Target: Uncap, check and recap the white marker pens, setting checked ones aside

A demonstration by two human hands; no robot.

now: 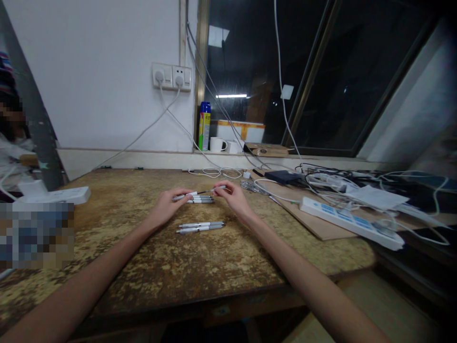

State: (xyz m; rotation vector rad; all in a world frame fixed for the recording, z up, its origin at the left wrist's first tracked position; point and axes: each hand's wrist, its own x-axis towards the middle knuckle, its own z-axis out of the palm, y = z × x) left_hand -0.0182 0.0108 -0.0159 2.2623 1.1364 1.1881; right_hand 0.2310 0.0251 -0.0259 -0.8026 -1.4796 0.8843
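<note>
My left hand (pixel 167 203) is closed around a grey-and-white pen barrel (pixel 192 194) above the middle of the wooden table (pixel 143 267). Opposite it, my right hand (pixel 233 196) pinches a small grey pen part (pixel 219 188). A thin dark rod, like a refill, spans the gap between the two pieces. Just below the hands, several grey-and-white pens (pixel 202 200) lie side by side, partly covered by my left fingers. Nearer to me rest two more pens (pixel 200 227), close together and roughly parallel.
At right, a white power strip (pixel 350 223) and tangled cables lie on a brown board (pixel 321 231). Another power strip (pixel 67 195) is on the left. A spray can (pixel 204 126) and a white mug (pixel 217 144) stand on the windowsill. A clear plastic bag (pixel 254 186) lies beyond my right hand.
</note>
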